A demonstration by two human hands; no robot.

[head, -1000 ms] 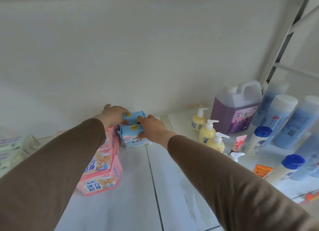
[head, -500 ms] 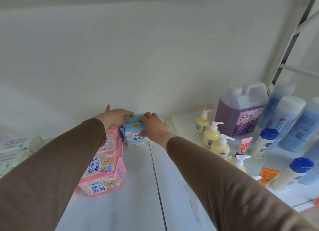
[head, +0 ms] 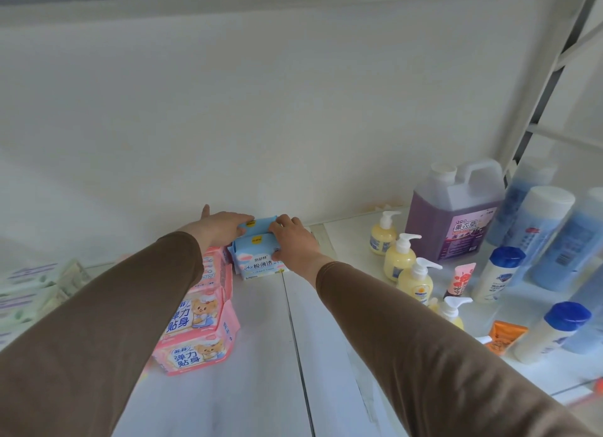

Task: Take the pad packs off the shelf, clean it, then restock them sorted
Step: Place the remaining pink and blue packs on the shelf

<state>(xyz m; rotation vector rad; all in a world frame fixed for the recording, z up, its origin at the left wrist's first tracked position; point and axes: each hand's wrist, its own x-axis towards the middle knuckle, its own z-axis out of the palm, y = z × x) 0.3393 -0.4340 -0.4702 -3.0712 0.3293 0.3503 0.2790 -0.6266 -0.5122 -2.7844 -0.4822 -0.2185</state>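
Two light blue pad packs point(head: 255, 255) stand one behind the other at the back of the white shelf point(head: 261, 355), against the wall. My left hand point(head: 223, 229) rests on the left side and top of the rear blue pack. On the right side, my right hand point(head: 295, 240) grips both packs. A row of pink pad packs point(head: 195, 322) with a bear picture runs along the shelf just left of the blue ones, partly hidden by my left sleeve.
Pale green packs point(head: 29, 289) lie at the far left. To the right stand yellow pump bottles point(head: 399, 257), a purple detergent jug point(head: 456, 214), blue and white bottles point(head: 538, 234), a pink tube point(head: 460, 278) and an orange tube point(head: 507, 335).
Both hands stay on the blue packs at the back wall. The view has drifted slightly, the packs look pressed closer together, and my left thumb now sticks up.
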